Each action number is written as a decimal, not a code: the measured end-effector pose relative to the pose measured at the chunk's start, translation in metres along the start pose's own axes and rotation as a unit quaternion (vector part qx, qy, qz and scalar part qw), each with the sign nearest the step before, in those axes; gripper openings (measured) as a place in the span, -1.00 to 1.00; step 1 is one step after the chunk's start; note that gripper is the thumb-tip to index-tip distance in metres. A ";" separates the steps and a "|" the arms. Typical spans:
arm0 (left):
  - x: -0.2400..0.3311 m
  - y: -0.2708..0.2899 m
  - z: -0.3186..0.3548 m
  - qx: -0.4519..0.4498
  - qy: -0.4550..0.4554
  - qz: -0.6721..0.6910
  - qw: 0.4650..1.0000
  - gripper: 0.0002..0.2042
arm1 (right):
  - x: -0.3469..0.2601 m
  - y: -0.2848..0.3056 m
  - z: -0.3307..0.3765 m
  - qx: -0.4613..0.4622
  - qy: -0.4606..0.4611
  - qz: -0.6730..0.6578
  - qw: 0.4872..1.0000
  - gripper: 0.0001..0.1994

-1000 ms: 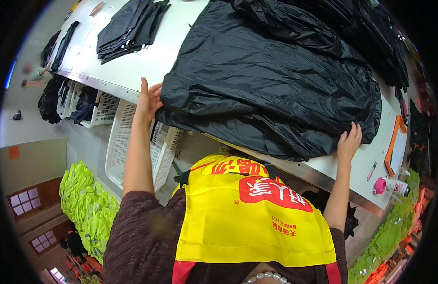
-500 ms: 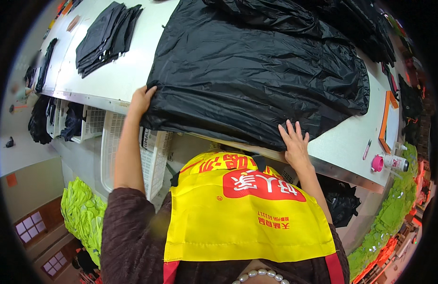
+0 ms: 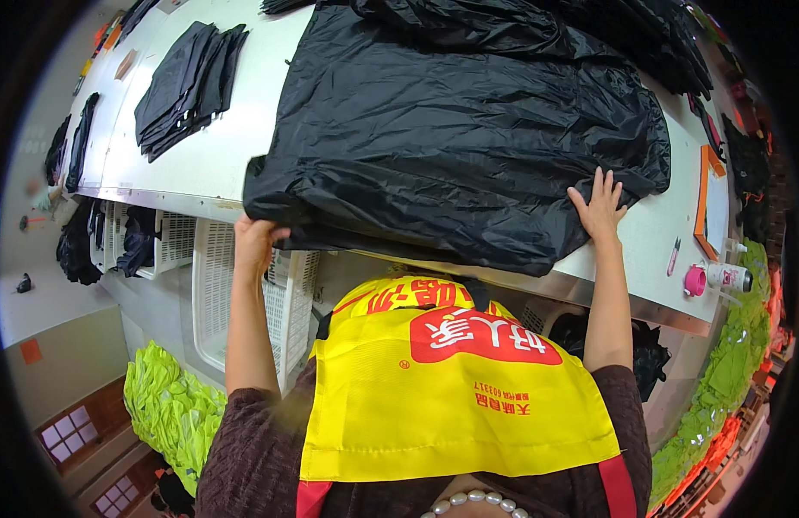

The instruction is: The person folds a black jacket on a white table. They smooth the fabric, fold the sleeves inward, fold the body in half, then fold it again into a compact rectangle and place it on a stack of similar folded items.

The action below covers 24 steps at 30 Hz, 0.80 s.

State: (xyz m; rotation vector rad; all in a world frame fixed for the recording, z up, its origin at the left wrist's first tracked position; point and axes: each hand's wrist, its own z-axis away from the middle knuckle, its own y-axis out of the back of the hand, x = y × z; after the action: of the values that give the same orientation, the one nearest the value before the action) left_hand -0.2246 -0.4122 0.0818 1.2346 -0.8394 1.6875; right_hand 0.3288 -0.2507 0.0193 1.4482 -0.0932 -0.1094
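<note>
The left hand (image 3: 257, 245) grips the black fabric (image 3: 451, 129) at its near left corner; the right hand (image 3: 600, 211), grip open, rests near right. The fabric covers the counter (image 3: 211, 177), right of folded black pieces (image 3: 188, 91).

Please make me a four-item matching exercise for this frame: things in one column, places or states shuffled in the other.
Things:
1. left hand
2. right hand
3. white basket
4. stack of black pieces

Places or states:
A. below the edge of the table
B. fingers spread, near the right end of the black fabric
C. on the table, left of the black fabric
D. at the near left corner of the black fabric

Pairs: 1-D, 2-B, 3-A, 4-C
</note>
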 end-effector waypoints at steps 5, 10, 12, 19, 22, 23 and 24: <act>-0.006 0.034 -0.032 0.047 -0.172 -0.268 0.947 -0.81 | 0.007 -0.003 -0.007 -0.030 -0.028 -0.006 0.999 -0.07; -0.061 0.064 -0.040 0.018 -0.079 -0.303 0.950 -0.75 | 0.003 0.006 -0.006 -0.059 -0.021 -0.019 0.998 -0.08; -0.052 0.059 -0.036 0.029 -0.057 -0.204 0.977 -0.66 | 0.001 0.017 -0.003 -0.041 0.010 -0.024 0.999 -0.10; 0.020 -0.013 -0.019 -0.099 -0.358 -0.645 0.668 -0.52 | -0.078 0.028 0.092 0.026 0.272 -0.008 0.962 -0.06; -0.030 0.001 -0.034 -0.132 -0.265 -0.695 0.655 -0.48 | -0.069 -0.001 0.107 -0.016 0.256 -0.025 0.966 -0.08; -0.030 0.000 -0.034 -0.138 -0.252 -0.693 0.662 -0.47 | -0.067 -0.001 0.103 -0.020 0.264 -0.034 0.964 -0.10; -0.025 0.001 -0.039 -0.154 -0.238 -0.682 0.675 -0.39 | -0.064 0.001 0.097 -0.023 0.272 -0.043 0.961 -0.12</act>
State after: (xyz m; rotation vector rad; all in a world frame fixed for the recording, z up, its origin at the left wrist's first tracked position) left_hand -0.2372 -0.3844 0.0463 1.4390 -0.2098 -0.0125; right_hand 0.2530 -0.3379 0.0326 1.3896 0.4208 0.2175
